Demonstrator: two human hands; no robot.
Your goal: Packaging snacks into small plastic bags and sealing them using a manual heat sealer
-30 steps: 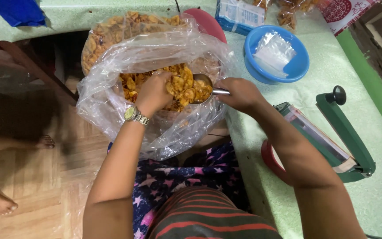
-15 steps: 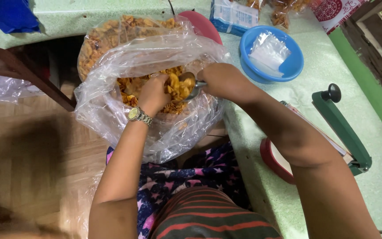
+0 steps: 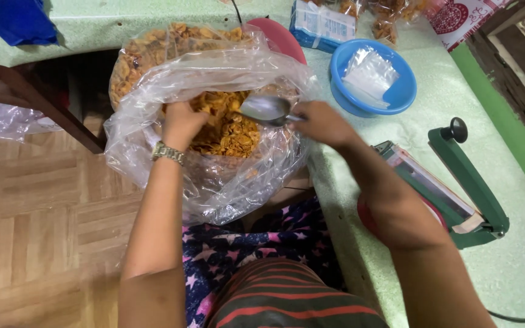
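You are gripping a metal scoop [image 3: 267, 109] by its handle in your right hand [image 3: 323, 123], holding its empty bowl just above the golden chips [image 3: 226, 130]. Your left hand [image 3: 181, 124] is resting inside the large clear plastic bag [image 3: 214, 182], fingers curled among the chips; whether it is grasping any, I cannot tell.

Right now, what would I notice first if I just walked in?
Probably the big clear bag of golden chips in the middle, with both hands in its mouth. The right hand holds a metal scoop over the chips; the left hand rests among them. On the green table sits a blue bowl.
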